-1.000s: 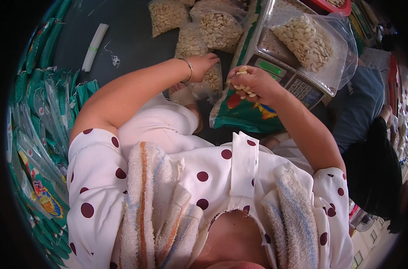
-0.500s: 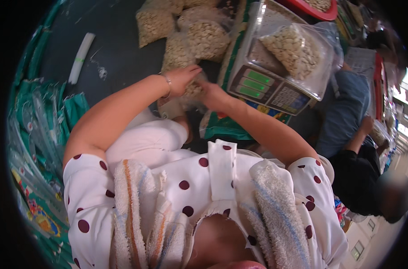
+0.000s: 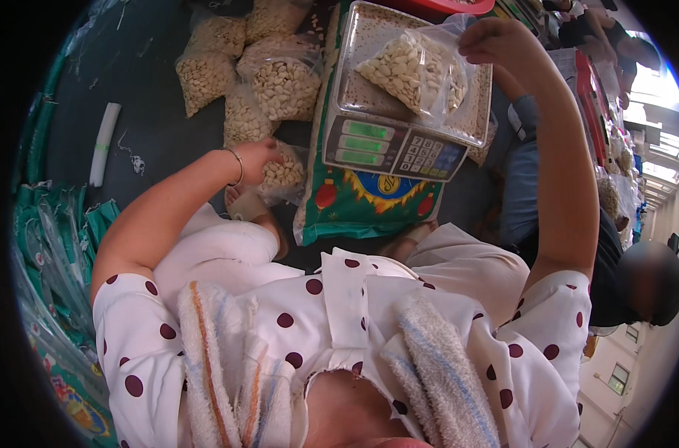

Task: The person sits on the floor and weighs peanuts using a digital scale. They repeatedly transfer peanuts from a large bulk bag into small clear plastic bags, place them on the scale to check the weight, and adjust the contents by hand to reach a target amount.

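Note:
My left hand (image 3: 259,160) is closed on a small clear bag of pale seeds (image 3: 283,175), low on the dark surface left of the green sack (image 3: 365,205). Up and to the right, my right hand (image 3: 490,41) grips the gathered plastic top of another bag of seeds (image 3: 406,71). That bag lies on the metal pan of a scale (image 3: 395,149), whose green displays and keypad face me. The scale rests on the sack. Behind my left hand are several more filled seed bags (image 3: 279,86).
At the left are stacked green empty bags (image 3: 44,246) and a white roll (image 3: 104,144). A red tray (image 3: 444,6) is behind the scale. A co-worker in dark clothing (image 3: 608,254) sits close at my right; other people (image 3: 615,37) are farther back.
My right hand, first full of seeds, dipped to the small bag, then moved up and right to the bag on the scale. My left hand stayed at the small bag.

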Demonstrator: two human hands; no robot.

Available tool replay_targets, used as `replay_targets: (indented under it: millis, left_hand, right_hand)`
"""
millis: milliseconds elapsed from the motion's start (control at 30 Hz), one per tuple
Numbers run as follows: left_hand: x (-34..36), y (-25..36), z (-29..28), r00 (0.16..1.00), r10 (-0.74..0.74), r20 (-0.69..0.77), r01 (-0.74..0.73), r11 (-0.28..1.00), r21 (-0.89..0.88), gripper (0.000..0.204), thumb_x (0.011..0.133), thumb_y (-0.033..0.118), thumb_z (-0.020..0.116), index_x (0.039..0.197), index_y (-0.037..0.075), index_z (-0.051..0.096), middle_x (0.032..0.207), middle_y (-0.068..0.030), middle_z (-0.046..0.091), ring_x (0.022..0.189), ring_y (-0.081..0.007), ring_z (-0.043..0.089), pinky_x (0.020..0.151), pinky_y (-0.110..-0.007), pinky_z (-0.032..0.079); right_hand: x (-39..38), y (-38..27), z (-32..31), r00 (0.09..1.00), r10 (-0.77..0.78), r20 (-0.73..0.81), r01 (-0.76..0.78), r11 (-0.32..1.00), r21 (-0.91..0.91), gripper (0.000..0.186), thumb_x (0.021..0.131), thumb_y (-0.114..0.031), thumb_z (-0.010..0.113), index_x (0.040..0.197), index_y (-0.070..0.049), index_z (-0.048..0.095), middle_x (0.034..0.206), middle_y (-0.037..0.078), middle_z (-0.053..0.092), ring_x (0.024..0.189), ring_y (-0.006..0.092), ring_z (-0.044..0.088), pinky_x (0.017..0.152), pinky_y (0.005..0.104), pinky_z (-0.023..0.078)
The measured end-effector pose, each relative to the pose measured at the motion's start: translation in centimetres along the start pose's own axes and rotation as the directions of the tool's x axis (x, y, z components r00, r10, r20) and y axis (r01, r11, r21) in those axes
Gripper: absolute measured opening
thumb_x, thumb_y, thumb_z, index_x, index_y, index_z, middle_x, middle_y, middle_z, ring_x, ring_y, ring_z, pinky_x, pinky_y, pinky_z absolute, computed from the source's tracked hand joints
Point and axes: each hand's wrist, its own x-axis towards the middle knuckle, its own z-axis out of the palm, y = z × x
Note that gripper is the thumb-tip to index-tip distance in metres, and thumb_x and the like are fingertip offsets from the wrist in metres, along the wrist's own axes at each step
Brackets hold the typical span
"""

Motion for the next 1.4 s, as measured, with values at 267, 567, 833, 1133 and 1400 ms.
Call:
replay_targets:
  millis: [267, 567, 833, 1133, 1400]
  left_hand:
    - [1.1, -0.9, 1.3, 1.0, 0.019, -0.001, -0.019, 0.997, 0.072, 0.06, 0.064, 0.001, 0.06, 0.122, 0.014, 0.056, 0.127, -0.0104, 0.047, 0.113, -0.0305, 0.051, 0.092, -0.036, 0.045]
    - [1.5, -0.4, 1.0, 0.999, 0.026, 0.02, -0.027, 0.999, 0.043, 0.068, 0.058, 0.011, 0.071, 0.124, 0.008, 0.053, 0.126, -0.0124, 0.047, 0.111, -0.0316, 0.052, 0.092, -0.036, 0.044]
    - [1.6, -1.2, 1.3, 0.999, 0.042, -0.017, -0.042, 0.998, 0.038, 0.071, 0.059, 0.013, 0.07, 0.127, 0.007, 0.05, 0.126, -0.0121, 0.047, 0.11, -0.0316, 0.052, 0.091, -0.036, 0.045]
    - [1.8, -1.8, 2.0, 0.998, 0.064, -0.03, -0.062, 0.997, 0.054, 0.068, 0.061, 0.01, 0.068, 0.127, 0.007, 0.049, 0.126, -0.0113, 0.048, 0.11, -0.0312, 0.053, 0.091, -0.036, 0.045]
    - [2.2, -2.2, 2.4, 0.995, 0.085, -0.047, -0.081, 0.994, 0.074, 0.068, 0.06, 0.007, 0.068, 0.126, 0.005, 0.049, 0.125, -0.0122, 0.048, 0.11, -0.0314, 0.053, 0.09, -0.036, 0.046]
  right_hand:
    - [3.1, -0.6, 4.2, 0.771, 0.547, 0.325, -0.14, 0.644, -0.752, 0.022, 0.077, -0.007, 0.061, 0.095, 0.006, 0.062, 0.086, 0.017, 0.066, 0.057, 0.0242, 0.065, 0.047, 0.036, 0.053]
    - [2.3, 4.7, 7.8, 0.892, -0.385, 0.238, 0.417, 0.494, -0.763, 0.073, 0.062, -0.023, 0.079, 0.123, -0.004, 0.043, 0.106, 0.019, 0.059, 0.099, 0.0381, 0.057, 0.083, 0.0426, 0.047]
    - [2.4, 4.0, 6.4, 0.982, -0.038, 0.183, 0.162, 0.66, -0.733, 0.039, 0.075, -0.014, 0.067, 0.112, -0.004, 0.057, 0.092, 0.018, 0.063, 0.088, 0.0306, 0.061, 0.076, 0.0389, 0.048]
    - [0.7, 0.4, 4.5, 0.998, 0.06, 0.013, -0.044, 0.853, -0.52, 0.031, 0.084, -0.02, 0.061, 0.11, -0.004, 0.061, 0.079, 0.014, 0.065, 0.067, 0.0227, 0.064, 0.058, 0.0333, 0.051]
    - [-0.3, 1.4, 3.0, 0.996, -0.063, -0.069, 0.039, 0.953, -0.302, 0.033, 0.087, -0.016, 0.058, 0.115, 0.003, 0.057, 0.087, 0.01, 0.066, 0.074, 0.0147, 0.065, 0.063, 0.0262, 0.054]
